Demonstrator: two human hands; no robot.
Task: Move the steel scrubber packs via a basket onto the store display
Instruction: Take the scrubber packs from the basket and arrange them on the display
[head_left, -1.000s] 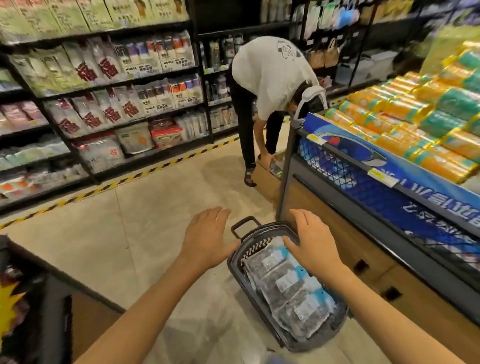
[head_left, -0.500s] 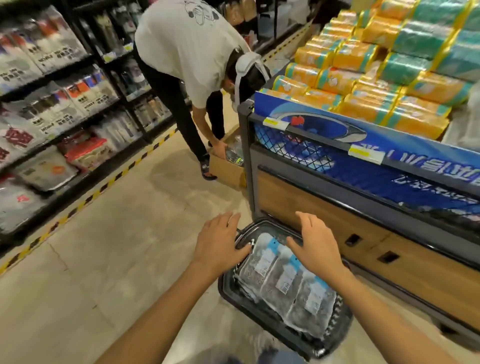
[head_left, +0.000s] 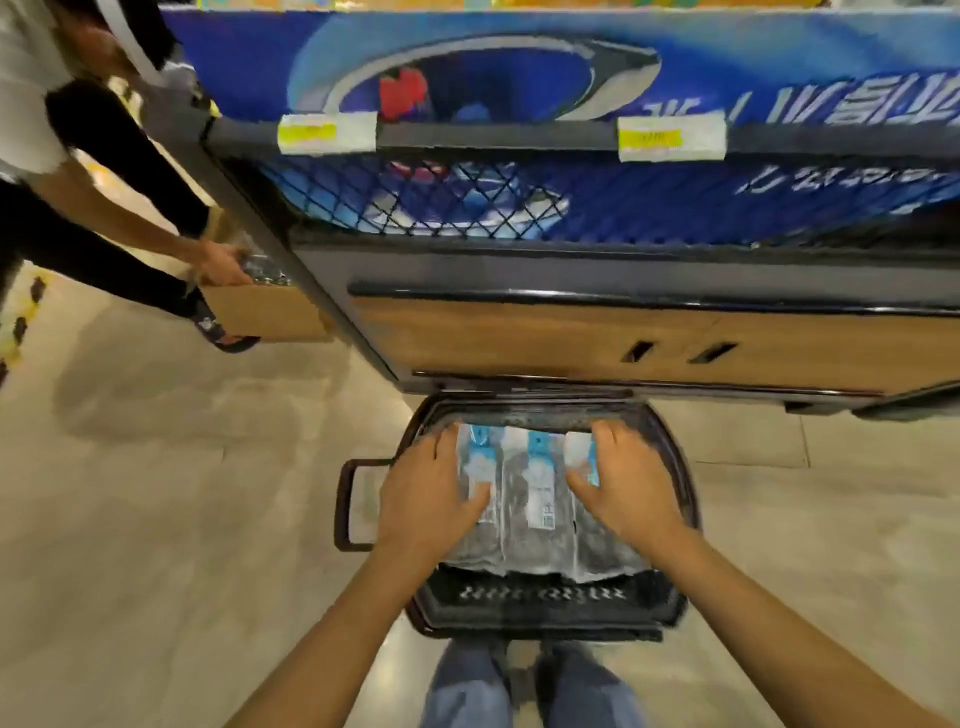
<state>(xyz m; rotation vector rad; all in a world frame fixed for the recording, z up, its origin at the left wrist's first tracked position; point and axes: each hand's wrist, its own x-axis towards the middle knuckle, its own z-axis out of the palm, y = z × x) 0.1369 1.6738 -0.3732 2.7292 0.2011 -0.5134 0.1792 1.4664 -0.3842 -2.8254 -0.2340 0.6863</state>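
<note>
A dark plastic basket (head_left: 545, 597) sits on the floor against the foot of the display stand (head_left: 519, 338). Three steel scrubber packs (head_left: 537, 499), clear bags with blue-and-white labels, lie side by side inside it. My left hand (head_left: 423, 499) rests on the left pack, fingers straight and thumb across its label. On the right pack lies my right hand (head_left: 626, 486), fingers straight and thumb on top. Both hands flank the middle pack.
The stand has a wood-panel base, a mesh front and a blue banner (head_left: 467, 67) with yellow price tags. At the left another person (head_left: 104, 156) bends over a cardboard box (head_left: 265, 312) on the floor. The basket handle (head_left: 343, 499) sticks out leftward. My legs (head_left: 467, 686) stand just behind the basket.
My view has tilted down and closer to the basket. Both hands have dropped from above the basket onto the outer packs.
</note>
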